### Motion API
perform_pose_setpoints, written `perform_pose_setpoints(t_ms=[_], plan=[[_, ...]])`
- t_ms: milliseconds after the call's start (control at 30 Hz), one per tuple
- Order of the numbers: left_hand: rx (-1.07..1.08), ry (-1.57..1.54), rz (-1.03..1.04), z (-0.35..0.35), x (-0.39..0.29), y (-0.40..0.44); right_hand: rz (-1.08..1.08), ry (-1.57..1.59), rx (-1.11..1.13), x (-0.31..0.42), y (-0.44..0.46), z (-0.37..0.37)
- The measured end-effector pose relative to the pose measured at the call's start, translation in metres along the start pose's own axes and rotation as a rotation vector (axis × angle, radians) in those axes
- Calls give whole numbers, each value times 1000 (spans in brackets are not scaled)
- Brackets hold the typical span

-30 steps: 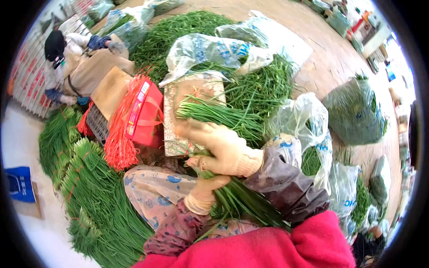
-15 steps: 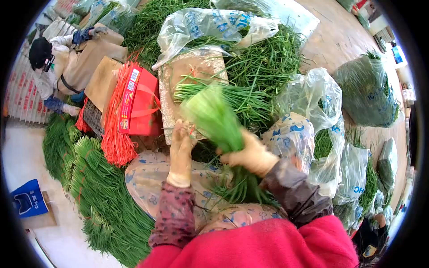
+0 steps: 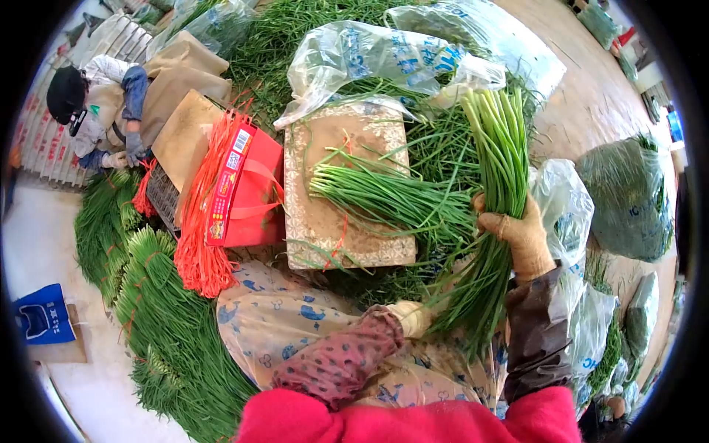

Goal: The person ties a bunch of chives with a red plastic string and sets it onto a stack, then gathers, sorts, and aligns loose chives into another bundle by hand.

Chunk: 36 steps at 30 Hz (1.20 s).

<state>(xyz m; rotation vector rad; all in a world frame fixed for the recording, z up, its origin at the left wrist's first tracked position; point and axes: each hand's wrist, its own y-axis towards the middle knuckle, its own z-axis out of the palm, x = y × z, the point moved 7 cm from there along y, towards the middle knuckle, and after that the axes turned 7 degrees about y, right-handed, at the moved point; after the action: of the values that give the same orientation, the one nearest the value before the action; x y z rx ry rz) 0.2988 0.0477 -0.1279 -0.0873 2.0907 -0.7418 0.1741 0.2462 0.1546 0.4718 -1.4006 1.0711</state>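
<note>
My right hand (image 3: 519,232), in a tan glove, is wrapped round a bunch of green stalks (image 3: 498,151), pale ends up and leaves hanging down over my lap. Low beside those hanging leaves is my left hand (image 3: 412,319), gloved too, its fingers hidden. A second bunch (image 3: 384,193) lies across the worn board (image 3: 303,232), pale ends to the left. One red tie (image 3: 338,242) rests on the board near its front edge, and another sticks up behind the bunch.
A red box (image 3: 255,207) with red ties (image 3: 201,251) stands left of the board. Tied bunches (image 3: 173,332) are piled at the left, near a seated co-worker (image 3: 103,111). Plastic bags (image 3: 369,63) and loose greens (image 3: 295,29) lie behind; a filled bag (image 3: 628,196) is at the right.
My right hand has moved right and now holds the bunch upright. My left hand has drawn back from the board's front edge toward my lap. The co-worker's hands have come together.
</note>
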Motion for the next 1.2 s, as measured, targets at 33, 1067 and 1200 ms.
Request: perform_pose_setpoints(t_ms=[33, 1067, 1200], plan=[[-92, -67, -5, -51, -20, -26, -54, -136, 2, 14, 8, 3], [-418, 381, -152, -311, 70, -139, 72, -1444, 348, -87, 179, 42], [-238, 384, -71, -288, 40, -90, 215, -1596, 254, -68, 185, 5]])
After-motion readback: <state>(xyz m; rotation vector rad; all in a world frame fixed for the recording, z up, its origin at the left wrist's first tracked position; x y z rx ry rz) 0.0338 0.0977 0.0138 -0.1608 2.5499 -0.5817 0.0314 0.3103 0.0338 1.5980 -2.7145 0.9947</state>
